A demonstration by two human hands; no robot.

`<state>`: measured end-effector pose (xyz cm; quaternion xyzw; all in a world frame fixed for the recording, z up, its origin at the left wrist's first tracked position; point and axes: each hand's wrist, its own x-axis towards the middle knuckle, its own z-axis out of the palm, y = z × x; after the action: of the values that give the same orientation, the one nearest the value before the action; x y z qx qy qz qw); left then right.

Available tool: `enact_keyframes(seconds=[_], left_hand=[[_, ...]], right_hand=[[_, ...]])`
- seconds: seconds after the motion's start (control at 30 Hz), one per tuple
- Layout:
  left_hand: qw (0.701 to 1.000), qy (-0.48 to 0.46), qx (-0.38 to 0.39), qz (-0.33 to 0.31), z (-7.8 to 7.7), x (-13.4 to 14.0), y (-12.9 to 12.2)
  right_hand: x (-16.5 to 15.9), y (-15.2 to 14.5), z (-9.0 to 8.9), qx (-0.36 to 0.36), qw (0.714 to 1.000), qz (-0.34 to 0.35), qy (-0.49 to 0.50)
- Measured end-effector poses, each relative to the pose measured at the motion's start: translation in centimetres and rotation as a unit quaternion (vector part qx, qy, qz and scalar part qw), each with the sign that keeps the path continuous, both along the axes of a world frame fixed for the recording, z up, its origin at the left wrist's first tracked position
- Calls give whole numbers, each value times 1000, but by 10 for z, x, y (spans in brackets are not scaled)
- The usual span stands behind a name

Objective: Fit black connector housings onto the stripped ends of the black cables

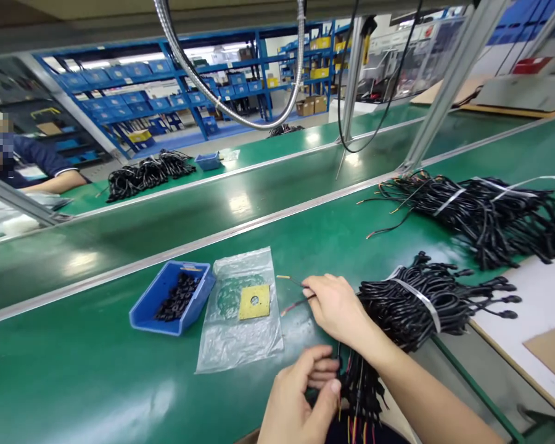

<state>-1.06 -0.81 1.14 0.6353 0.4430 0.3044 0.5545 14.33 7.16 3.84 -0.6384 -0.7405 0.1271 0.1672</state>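
Note:
My right hand point(335, 308) is closed round a black cable point(298, 282), whose thin wire ends with stripped tips stick out to its left. Just below it, my left hand point(305, 394) has its fingers and thumb curled beside a dark strand; what lies inside the fingers is hidden. Under both hands hangs a bunch of black cables with red and yellow wire ends point(358, 394). A tied bundle of black cables point(411, 302) lies right behind my right wrist. Left of the hands, a yellow square piece with a round hole point(247, 307) rests on a clear plastic bag point(240, 345).
A blue bin point(141, 314) of small black parts point(178, 299) stands left of the bag on the green bench point(87, 376). More tied cables point(485, 206) lie at the right. A metal post point(448, 92) rises behind. Across the bench, a person's arm point(60, 182) rests near other cables point(148, 172).

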Motion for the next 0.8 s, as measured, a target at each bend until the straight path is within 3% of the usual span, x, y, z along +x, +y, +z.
enact_keyframes(seconds=[0.13, 0.3, 0.47, 0.67, 0.8], left_hand=[[997, -15, -13, 72, -3, -3, 6], [965, -147, -100, 194, -1, -6, 20], [960, -164, -66, 218, 7, 0, 29], [942, -184, -86, 267, 3, 0, 32], [958, -159, -65, 229, 8, -8, 28]], right_hand=[[4, -14, 0, 26, 991, 94, 97], [12, -30, -4, 6, 975, 146, 167], [15, -30, -8, -7, 969, 159, 191], [22, -35, -16, 75, 950, 216, 211], [28, -33, -23, 112, 933, 260, 222]])
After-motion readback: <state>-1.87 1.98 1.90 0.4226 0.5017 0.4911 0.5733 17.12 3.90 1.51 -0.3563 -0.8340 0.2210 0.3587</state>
